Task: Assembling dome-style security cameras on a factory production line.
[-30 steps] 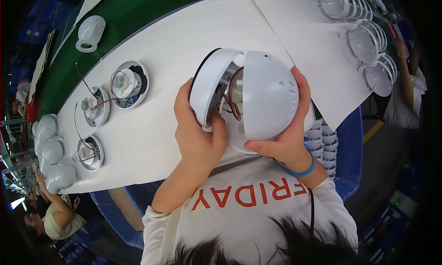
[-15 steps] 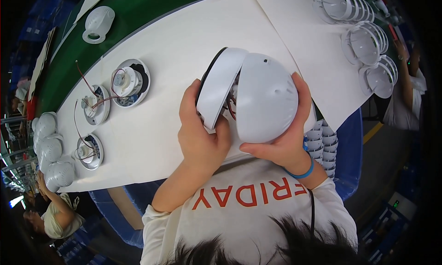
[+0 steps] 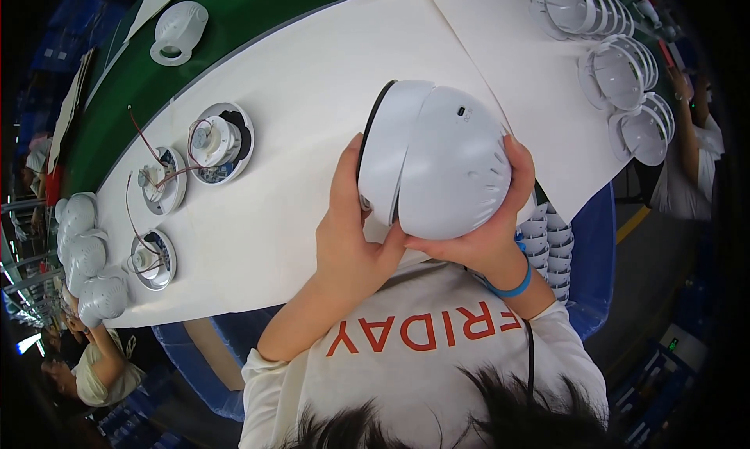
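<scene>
Above the white table, my left hand (image 3: 351,234) is closed around a shallow white housing half (image 3: 394,148) with a black rim. My right hand (image 3: 496,242) grips the rounded white plastic dome (image 3: 453,176), which has a small port near its top and short slots on its right side. The two halves meet along the top of the seam. Lower down, a narrow dark gap stays between them, beside my left thumb. Both thumbs come close together under the dome. The inside of the housing is hidden.
Opened round units (image 3: 223,144) with wires lie on the table's left. White domes (image 3: 103,297) line its left end; clear-white shells (image 3: 621,74) are stacked at the far right. A white part (image 3: 178,33) sits on the green belt. White parts fill a blue bin (image 3: 590,269). Co-workers flank both sides.
The wide gap between the two halves has narrowed, and the wires inside no longer show. The housing has turned and shifted slightly right. The white part on the green belt has moved right.
</scene>
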A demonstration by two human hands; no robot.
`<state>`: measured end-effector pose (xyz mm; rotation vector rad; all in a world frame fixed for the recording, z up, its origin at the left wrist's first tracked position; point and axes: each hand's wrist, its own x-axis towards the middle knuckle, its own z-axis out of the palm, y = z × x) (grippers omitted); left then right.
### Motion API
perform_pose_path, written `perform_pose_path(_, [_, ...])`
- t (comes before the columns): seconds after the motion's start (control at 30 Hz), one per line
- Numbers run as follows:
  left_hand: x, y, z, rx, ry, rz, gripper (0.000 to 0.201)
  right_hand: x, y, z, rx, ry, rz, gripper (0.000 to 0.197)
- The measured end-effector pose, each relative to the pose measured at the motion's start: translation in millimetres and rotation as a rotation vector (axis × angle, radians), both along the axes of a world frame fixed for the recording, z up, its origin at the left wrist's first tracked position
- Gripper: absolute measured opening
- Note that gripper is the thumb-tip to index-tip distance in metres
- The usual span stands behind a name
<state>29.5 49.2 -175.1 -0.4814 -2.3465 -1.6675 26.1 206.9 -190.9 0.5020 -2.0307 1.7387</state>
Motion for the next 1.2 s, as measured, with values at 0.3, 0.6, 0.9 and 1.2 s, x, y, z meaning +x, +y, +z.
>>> perform_pose_path(0.3, [-4.9,-8.1,-7.0,0.640,-0.160,-0.445,0.096,-10.8,12.6,8.7,-0.044,0.136,0.172,0.103])
perform_pose_path(0.6, [-3.7,12.7,-8.7,0.676,-0.236,-0.225,0.090,-6.6,12.0,10.1,0.183,0.061,0.230,0.107])
perform_pose_path(0.9, [3.3,13.5,-6.2,0.660,-0.240,-0.200,0.085,-10.4,9.6,12.0,0.090,0.177,0.212,0.086])
perform_pose_path(1.2, [4.6,13.1,-3.0,0.722,-0.329,-0.170,0.086,-13.0,10.0,7.8,0.047,0.175,0.216,0.091])
